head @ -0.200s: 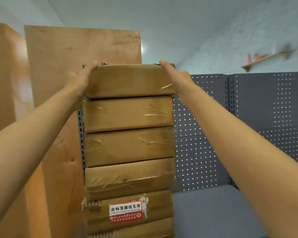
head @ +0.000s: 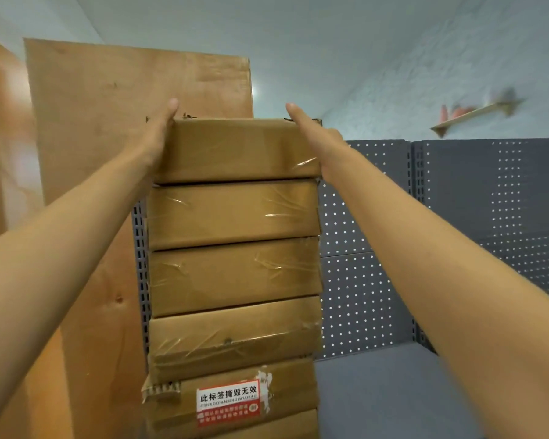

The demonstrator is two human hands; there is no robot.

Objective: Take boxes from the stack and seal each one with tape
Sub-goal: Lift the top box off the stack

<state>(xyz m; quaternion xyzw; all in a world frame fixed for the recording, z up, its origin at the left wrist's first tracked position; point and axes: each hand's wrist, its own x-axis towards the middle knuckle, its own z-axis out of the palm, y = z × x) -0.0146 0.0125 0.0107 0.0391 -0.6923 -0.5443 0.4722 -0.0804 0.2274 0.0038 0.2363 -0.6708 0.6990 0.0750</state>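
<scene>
- The top cardboard box (head: 235,150) sits at the head of a tall stack of boxes (head: 233,274), raised to about head height, its front face toward the camera and its bottom edge resting on the box below.
- The left hand (head: 157,137) presses flat against the box's left end, thumb up along the near corner; the fingers run behind the box and are hidden, so how far they wrap cannot be told.
- The right hand (head: 311,134) does the same on the right end, thumb straight and pointing up over the top corner. Clamping from both ends looks like the way to lift one box off without tipping the column.
- Clear tape already shines on the faces of several boxes; a red and white label (head: 228,402) marks a lower one, beside a torn flap.
- The stack stands against a grey perforated shelf upright (head: 140,248), probably for support.
- Plywood panels (head: 133,122) rise behind on the left; pegboard backing (head: 457,232) and a grey shelf surface (head: 387,394) lie to the right.
- A small wall shelf (head: 476,114) hangs high up, blurred.
</scene>
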